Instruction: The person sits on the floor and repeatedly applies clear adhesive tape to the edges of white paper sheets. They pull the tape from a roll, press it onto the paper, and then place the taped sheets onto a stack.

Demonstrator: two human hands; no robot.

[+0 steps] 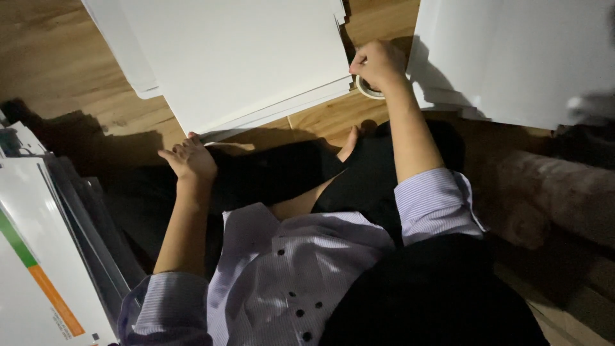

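Note:
I sit on a wooden floor (64, 70) with a stack of large white boards (243, 57) in front of me. My left hand (190, 159) rests at the near corner of the stack, fingers apart, fingertips touching its lower edge. My right hand (378, 63) is closed at the stack's right edge, gripping a roll of tape (368, 89) that shows just beneath the fist. My legs in dark trousers lie below the stack.
A second pile of white boards (512, 57) lies at the upper right. At the left edge leans a stack of flat white packages (38, 256) with a green and orange stripe. A brownish cushion-like shape (564, 192) sits at the right.

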